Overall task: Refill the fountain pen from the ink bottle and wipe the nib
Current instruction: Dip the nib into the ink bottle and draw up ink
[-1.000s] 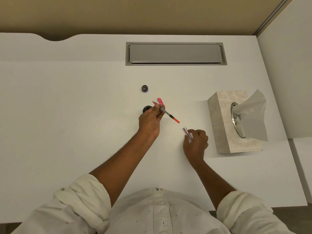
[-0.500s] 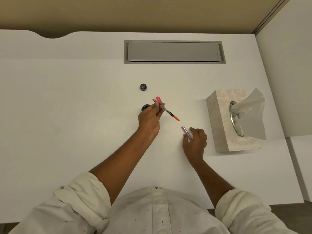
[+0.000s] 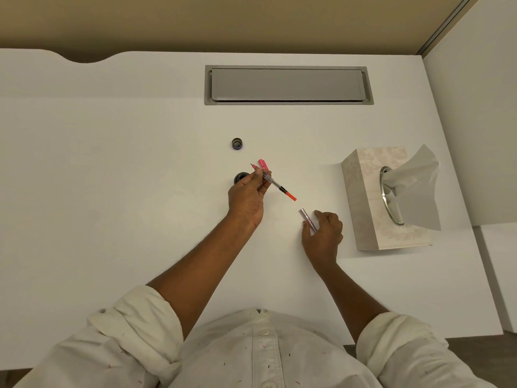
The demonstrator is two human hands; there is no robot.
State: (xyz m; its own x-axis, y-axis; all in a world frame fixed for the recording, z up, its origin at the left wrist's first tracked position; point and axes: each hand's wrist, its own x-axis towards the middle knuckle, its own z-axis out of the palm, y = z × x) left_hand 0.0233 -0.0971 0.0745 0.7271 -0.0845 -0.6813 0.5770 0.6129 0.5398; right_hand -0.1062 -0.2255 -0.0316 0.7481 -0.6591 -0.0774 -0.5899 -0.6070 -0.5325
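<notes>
My left hand (image 3: 247, 198) pinches the fountain pen's front section (image 3: 275, 184), a clear converter with an orange end pointing right and the nib pointing up-left. A pink pen cap (image 3: 263, 163) lies on the desk just behind the fingers. The open ink bottle (image 3: 240, 177) stands partly hidden behind my left hand. Its dark cap (image 3: 237, 143) sits farther back. My right hand (image 3: 324, 233) holds the pink-silver pen barrel (image 3: 307, 219) low over the desk.
A cream tissue box (image 3: 363, 191) with a tissue (image 3: 416, 189) sticking out stands at the right. A grey cable hatch (image 3: 288, 85) is set in the white desk (image 3: 112, 191) at the back. A white partition rises on the far right.
My right hand has loosened around the barrel and lowered it toward the desk. My left hand and the pen section stay nearly still.
</notes>
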